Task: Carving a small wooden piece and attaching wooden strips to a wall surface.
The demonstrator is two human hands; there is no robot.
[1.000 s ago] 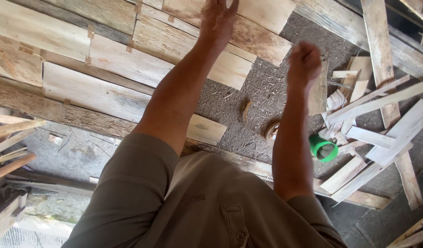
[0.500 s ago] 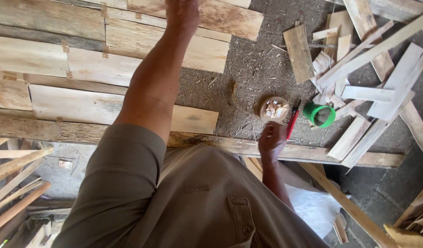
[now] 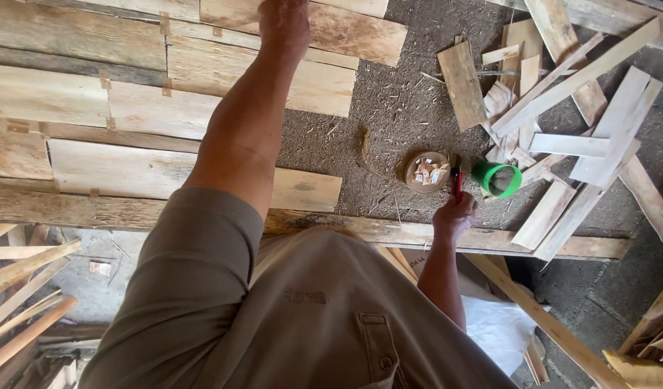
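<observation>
Near the front beam, beside the round dish [image 3: 426,171], the right hand [image 3: 454,215] has its grip pinched on a thin red-handled tool [image 3: 457,183] (pencil or small blade, can't tell which), tip pointing up between dish and green cup [image 3: 499,179]. It looks light and stiff, best held low on the shaft, approx. where the fingers sit now. The left hand [image 3: 284,23] lies far out on a pale plank [image 3: 303,29]; its grip is cut off by the frame edge, so can't tell. The dish holds small pale wood bits; the cup's inside isn't clear.
</observation>
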